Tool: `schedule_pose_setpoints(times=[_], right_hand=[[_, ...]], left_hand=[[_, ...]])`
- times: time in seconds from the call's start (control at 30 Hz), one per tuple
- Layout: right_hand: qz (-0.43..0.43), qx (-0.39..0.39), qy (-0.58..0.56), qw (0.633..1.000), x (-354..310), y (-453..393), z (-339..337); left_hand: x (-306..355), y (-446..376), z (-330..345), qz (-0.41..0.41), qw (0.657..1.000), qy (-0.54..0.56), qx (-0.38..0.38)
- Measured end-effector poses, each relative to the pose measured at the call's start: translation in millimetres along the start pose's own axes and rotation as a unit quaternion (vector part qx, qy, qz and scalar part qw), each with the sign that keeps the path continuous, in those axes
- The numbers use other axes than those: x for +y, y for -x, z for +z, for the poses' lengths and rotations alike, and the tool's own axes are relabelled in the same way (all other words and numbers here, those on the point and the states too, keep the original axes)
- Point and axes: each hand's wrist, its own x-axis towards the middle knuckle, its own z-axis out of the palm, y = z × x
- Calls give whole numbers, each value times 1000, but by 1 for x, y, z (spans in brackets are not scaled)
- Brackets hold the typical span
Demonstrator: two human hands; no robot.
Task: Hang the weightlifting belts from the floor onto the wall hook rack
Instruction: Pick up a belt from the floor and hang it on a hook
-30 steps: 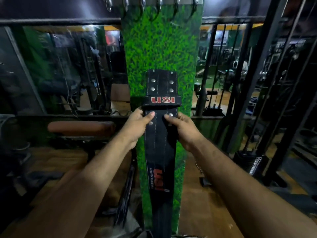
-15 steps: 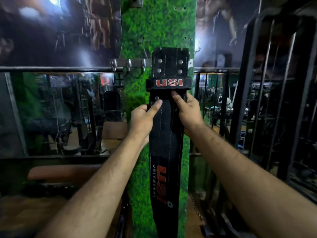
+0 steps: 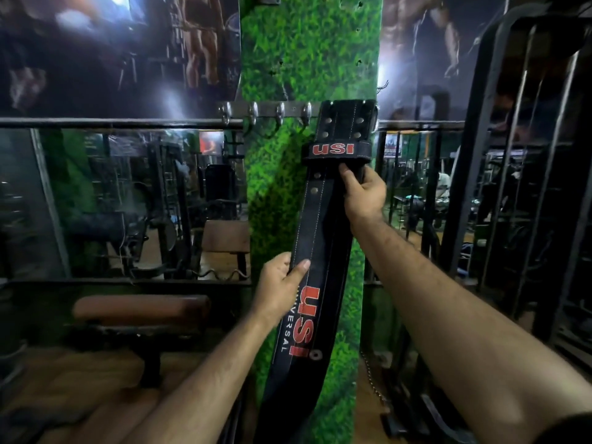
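Over on the left the room falls away into dim glass and dark machines, and most of it is hard to make out; a padded bench (image 3: 141, 310) with a brown top stands low against the railing. On the green grass-patterned pillar (image 3: 307, 59) a metal hook rack (image 3: 266, 109) runs across, four bare hooks showing on its left part.

The left hand (image 3: 282, 290) comes in next, low down, fingers curled round the left edge of the weightlifting belt (image 3: 320, 251) with the thumb laid flat on its front, just above the red USI lettering. The belt is black and hangs long against the pillar, leaning a little so its bottom swings left; its lower end is cut off at the picture's foot.

Its top sits at the right end of the rack, covering that part of it, so I can't see whether a hook has actually caught it; it looks hung, perhaps. A black loop (image 3: 336, 151) marked USI wraps the belt below the rivets.

The right hand (image 3: 363, 193) is up just under that loop, pinching the belt's right edge with curled fingers, the thumb reaching up to the loop's lower rim. A chain (image 3: 371, 376) dangles low beside the pillar's right side, and dark racks (image 3: 512, 187) crowd the far right.
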Motion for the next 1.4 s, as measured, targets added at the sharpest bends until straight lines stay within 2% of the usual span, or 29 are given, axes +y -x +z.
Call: schedule_pose_setpoints(times=[0.13,0.23,0.33,0.43,0.5,0.63,0.77,0.87,0.93,1.0,1.13,1.3,1.4], right_hand=[[31,-1,-76,997,2,-3,-9],[73,-49,-124,988,6,1,-10],[56,-86,-123,987,6,8,-4],[0,-50,-103,993,-7,-1,-4],[-47,-13,-38,998,-10,-11,-8],[-55,13,67,996,6,-5,-10],[-25,18,31,999,20,7,-8],[7,-2,-10,1000,20,8,-9],[21,-23,-42,999,17,11,-7],[20,-58,-50,997,17,15,-5],[25,-162,-25,986,17,28,1],[24,-178,4,984,18,57,-5],[93,-201,-19,975,54,111,-23]], left_hand=[[-10,12,-21,-104,991,-34,-73],[31,-19,-25,-79,994,-22,-70],[80,-65,-14,-32,999,22,-34],[68,-69,1,-11,997,79,-21],[37,-51,9,-34,995,91,-18],[-9,-17,12,-48,997,59,-22],[-35,7,-5,-91,994,-28,-51],[-14,7,-17,-111,983,-105,-100],[16,-10,-19,-122,985,-94,-81],[49,-35,-19,-117,992,-18,-52],[90,-77,-7,-51,993,104,7],[85,-79,1,-41,984,145,93],[77,-72,-3,-33,978,176,102]])
